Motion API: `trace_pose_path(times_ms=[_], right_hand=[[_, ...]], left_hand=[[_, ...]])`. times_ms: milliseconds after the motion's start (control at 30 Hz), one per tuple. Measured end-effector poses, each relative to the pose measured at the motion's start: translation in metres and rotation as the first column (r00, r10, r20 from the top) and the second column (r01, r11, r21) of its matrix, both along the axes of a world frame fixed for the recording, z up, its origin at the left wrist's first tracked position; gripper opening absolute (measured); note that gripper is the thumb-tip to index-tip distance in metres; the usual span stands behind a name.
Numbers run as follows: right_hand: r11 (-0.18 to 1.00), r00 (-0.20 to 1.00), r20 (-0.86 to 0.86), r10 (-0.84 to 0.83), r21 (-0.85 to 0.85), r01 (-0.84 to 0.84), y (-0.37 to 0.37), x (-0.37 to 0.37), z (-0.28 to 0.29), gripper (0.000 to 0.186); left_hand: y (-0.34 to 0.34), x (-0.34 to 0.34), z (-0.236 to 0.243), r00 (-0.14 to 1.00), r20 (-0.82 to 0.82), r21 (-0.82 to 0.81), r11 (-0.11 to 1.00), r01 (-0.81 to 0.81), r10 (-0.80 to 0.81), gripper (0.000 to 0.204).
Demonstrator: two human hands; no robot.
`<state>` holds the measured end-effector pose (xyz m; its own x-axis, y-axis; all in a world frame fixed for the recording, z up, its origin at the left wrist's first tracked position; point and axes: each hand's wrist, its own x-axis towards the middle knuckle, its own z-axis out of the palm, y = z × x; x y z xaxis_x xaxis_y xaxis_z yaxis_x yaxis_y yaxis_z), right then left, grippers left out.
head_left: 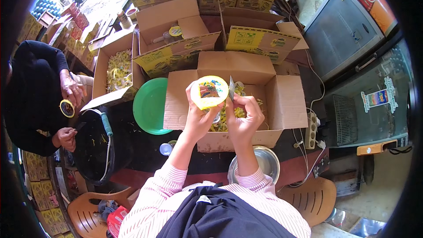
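Observation:
My left hand (196, 117) grips a plastic cup (212, 89) by its side; its yellow printed film lid is tilted up toward me. In my right hand (243, 118) a small knife (231, 90) is pinched, blade upright, right beside the cup's rim; whether it touches is hard to tell. Both hands are above an open cardboard box (240, 141). Inside it lie many thin yellow strips (239, 113), partly hidden by my hands.
At the left a co-worker's hands hold a yellow-rimmed cup (67, 108) and a knife (81, 126) near a black bucket (94, 163). A green basin (149, 110), a metal bowl (269, 164) and a small clear cup (166, 149) surround the box. Cables lead to a power strip (311, 130).

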<state>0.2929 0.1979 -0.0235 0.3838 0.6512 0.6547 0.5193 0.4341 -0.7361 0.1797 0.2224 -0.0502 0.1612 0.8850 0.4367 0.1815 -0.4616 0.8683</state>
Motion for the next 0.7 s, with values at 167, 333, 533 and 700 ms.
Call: trace_pose_path(times_ms=[167,333,533,700], right_hand=[[1.0,0.999,0.037,-0.023,0.003,0.023,-0.002,-0.002,0.004,0.014],[0.998,0.996,0.068,-0.058,0.016,0.058,-0.003,-0.003,0.004,0.015],[1.0,0.998,0.06,-0.019,0.022,0.018,0.001,0.002,0.005,0.015],[1.0,1.0,-0.024,-0.001,-0.02,0.0,0.006,0.008,0.0,0.016]], left_hand=[[-0.003,0.004,0.003,0.989,0.147,-0.104,0.994,0.038,-0.023,0.022],[-0.006,0.002,0.006,1.0,-0.002,-0.001,1.0,0.011,-0.011,0.023],[-0.011,0.002,0.008,0.993,0.105,-0.086,0.994,0.061,-0.052,0.049],[-0.01,0.004,0.002,0.97,0.212,-0.07,0.988,0.139,-0.122,0.05]])
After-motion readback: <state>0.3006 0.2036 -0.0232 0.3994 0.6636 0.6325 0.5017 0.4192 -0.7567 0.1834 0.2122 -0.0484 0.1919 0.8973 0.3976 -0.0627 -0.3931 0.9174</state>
